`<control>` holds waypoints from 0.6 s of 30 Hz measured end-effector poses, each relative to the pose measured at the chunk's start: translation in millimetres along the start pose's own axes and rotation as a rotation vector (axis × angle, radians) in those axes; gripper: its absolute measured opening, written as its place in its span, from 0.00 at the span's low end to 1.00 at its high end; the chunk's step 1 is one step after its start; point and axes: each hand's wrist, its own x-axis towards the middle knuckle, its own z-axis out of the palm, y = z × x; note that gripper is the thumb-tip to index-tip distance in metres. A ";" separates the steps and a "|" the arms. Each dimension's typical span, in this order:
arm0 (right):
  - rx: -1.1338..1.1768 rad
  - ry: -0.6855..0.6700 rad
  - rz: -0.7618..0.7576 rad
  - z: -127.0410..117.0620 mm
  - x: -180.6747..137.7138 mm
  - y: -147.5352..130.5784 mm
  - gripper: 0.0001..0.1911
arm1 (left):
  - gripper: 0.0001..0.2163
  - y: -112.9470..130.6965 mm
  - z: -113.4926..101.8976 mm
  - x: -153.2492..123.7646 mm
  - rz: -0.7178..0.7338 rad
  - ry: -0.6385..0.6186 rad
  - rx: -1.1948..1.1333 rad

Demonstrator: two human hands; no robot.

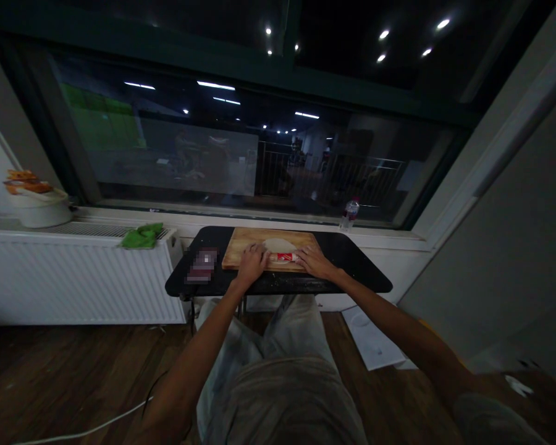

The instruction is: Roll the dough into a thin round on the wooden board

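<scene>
In the head view, a slim cylindrical roller with pale ends and a red-and-white printed band [284, 257] lies crosswise over the near part of a thin, round, cream-coloured sheet that looks like dough [278, 243]. Both are on a rectangular light-brown wooden board [235, 244], which sits on a black worktop with rounded corners [356, 262].

The left hand [252, 262] is at one end of the roller and the right hand [315, 259] at the other, fingers laid over it. As for the grip, whether those fingers curl right around the ends or merely press from above, I cannot tell.

The roller is probably light and stiff, hard to damage and quick to turn under the palms; its two ends, outside the printed band, seem the best place to take hold, with even pressure on both sides. The sheet is likely soft, floppy and easily torn or stuck to the wood, so it would be better lifted by a broad stretch of its rim than pinched at one point.
</scene>
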 end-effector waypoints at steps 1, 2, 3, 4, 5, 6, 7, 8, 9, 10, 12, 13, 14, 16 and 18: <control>0.001 0.007 0.021 -0.7 3.4 -1.4 0.27 | 0.21 -4.9 2.0 4.9 -0.037 0.025 -0.028; 0.002 0.014 0.049 -2.1 8.4 -3.1 0.27 | 0.22 -9.7 4.3 9.5 -0.071 0.057 -0.049; 0.002 0.019 0.081 -4.1 14.7 -5.1 0.28 | 0.23 -14.2 6.7 13.3 -0.097 0.094 -0.063; 0.001 0.021 0.112 -6.7 22.2 -7.4 0.28 | 0.24 -18.0 9.3 16.1 -0.116 0.130 -0.069; -0.002 0.021 0.138 -9.7 30.4 -9.7 0.27 | 0.25 -21.1 11.8 17.7 -0.130 0.160 -0.066; -0.003 0.022 0.158 -12.8 39.1 -12.1 0.27 | 0.26 -23.2 14.3 18.1 -0.139 0.176 -0.058; -0.003 0.026 0.168 -15.7 47.9 -14.3 0.27 | 0.26 -24.5 16.5 17.5 -0.143 0.177 -0.046; -0.001 0.028 0.168 -18.0 56.5 -16.3 0.26 | 0.25 -25.0 18.3 16.2 -0.141 0.164 -0.030; 0.010 0.023 0.175 -19.4 64.5 -17.9 0.25 | 0.25 -25.0 19.6 14.6 -0.135 0.146 -0.014; 0.022 0.016 0.178 -20.0 71.6 -18.9 0.25 | 0.24 -24.6 20.4 13.1 -0.128 0.130 -0.002; 0.066 -0.001 0.137 -18.9 82.5 -19.2 0.24 | 0.24 -24.1 20.5 11.3 -0.129 0.129 0.011; 0.096 -0.010 0.098 -17.7 86.2 -18.6 0.23 | 0.25 -24.1 19.8 11.1 -0.142 0.142 0.012; 0.127 -0.020 0.055 -16.5 88.6 -17.5 0.22 | 0.25 -24.4 18.7 11.5 -0.159 0.156 0.014; 0.170 -0.039 -0.006 -14.7 90.7 -14.8 0.21 | 0.24 -25.3 15.8 12.7 -0.181 0.149 0.028; 0.172 -0.044 -0.012 -14.8 90.3 -12.8 0.20 | 0.19 -25.7 12.4 13.8 -0.162 0.086 0.065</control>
